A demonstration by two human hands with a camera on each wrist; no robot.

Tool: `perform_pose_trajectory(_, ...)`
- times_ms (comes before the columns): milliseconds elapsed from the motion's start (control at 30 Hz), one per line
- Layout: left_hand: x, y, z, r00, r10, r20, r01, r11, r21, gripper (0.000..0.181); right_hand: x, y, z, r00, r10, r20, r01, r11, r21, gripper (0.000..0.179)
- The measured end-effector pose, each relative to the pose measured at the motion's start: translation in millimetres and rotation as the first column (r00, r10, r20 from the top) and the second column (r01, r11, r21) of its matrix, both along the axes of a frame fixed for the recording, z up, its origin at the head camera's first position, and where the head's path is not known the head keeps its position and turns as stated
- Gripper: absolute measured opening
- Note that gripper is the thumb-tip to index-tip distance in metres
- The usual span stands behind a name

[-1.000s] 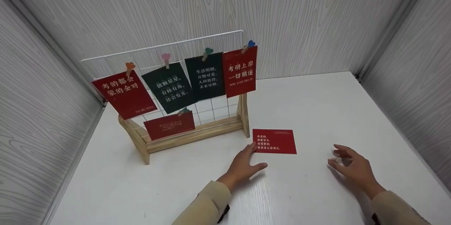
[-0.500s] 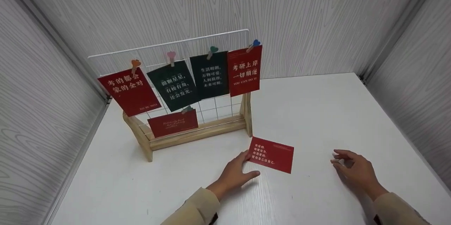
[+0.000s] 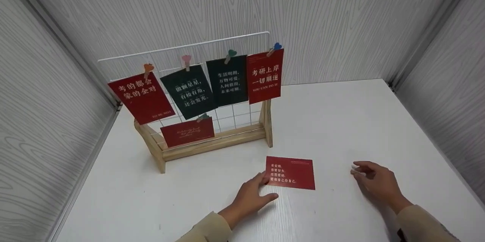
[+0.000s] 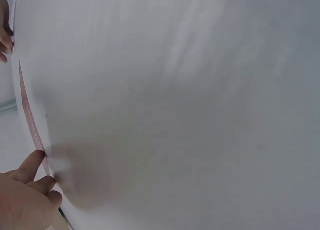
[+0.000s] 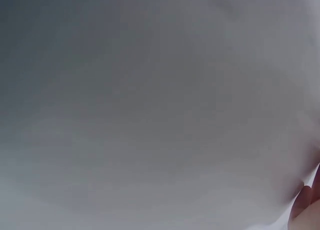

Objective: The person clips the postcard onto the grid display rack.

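Note:
On the white table lies a red card (image 3: 291,173) with white writing. My left hand (image 3: 248,198) touches its left edge with extended fingertips, thumb spread apart. In the left wrist view the same card (image 4: 31,120) appears as a thin strip under the fingers (image 4: 31,162). To the right of the card, my right hand (image 3: 380,183) pinches a small whitish clothespin (image 3: 354,169) between thumb and index finger, mostly hidden by them. Only a sliver of the right hand (image 5: 306,210) shows in the right wrist view.
A white wire grid rack (image 3: 182,47) on a wooden stand (image 3: 216,144) stands at the back left. Red and green cards hang on it from heart-topped clothespins, such as the pink one (image 3: 186,62). A smaller red card (image 3: 187,133) is clipped lower down. Grey wood-grain walls surround the table.
My left hand has drawn the red card nearer to me across the table. The card turned clockwise, then partly back. My right hand has stayed nearly in place.

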State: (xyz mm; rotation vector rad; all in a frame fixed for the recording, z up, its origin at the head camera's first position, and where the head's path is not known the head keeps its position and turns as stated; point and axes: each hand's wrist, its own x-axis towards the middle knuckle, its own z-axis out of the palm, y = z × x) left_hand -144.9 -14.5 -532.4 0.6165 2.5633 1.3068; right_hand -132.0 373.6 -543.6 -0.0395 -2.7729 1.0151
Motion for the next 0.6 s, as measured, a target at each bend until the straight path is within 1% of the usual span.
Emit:
perform_pose_trajectory(133,2.3,0.6,-1.5,0.998,0.043,-0.034,-0.043,0.999,0.002,0.066,-5.4,-7.7,1.0,1.0,0.001,0.02,0.0,0.999,-0.039,0.034)
perform_pose_trajectory(267,-2.0,4.1,-2.1,0.992,0.104,-0.067,-0.104,0.995,0.009,0.059,-11.7,-17.1,1.4,1.0,0.007,0.03,-0.006,0.999,-0.053,0.034)
perform_pose_trajectory(333,-6.8,6.0,-1.9,0.988,0.133,-0.076,-0.132,0.991,0.022,0.058,-14.7,-22.7,1.8,0.999,0.012,0.034,-0.01,0.998,-0.055,0.033)
perform_pose_trajectory(433,-17.1,7.6,-2.1,0.983,0.168,-0.079,-0.165,0.985,0.041,0.06,-19.2,-30.6,2.2,0.999,0.021,0.035,-0.019,0.998,-0.061,0.032)
perform_pose_trajectory(600,-37.2,8.8,-1.9,0.98,0.183,-0.08,-0.179,0.983,0.045,0.064,-25.2,-42.3,3.9,0.999,0.034,0.039,-0.031,0.996,-0.078,0.032)
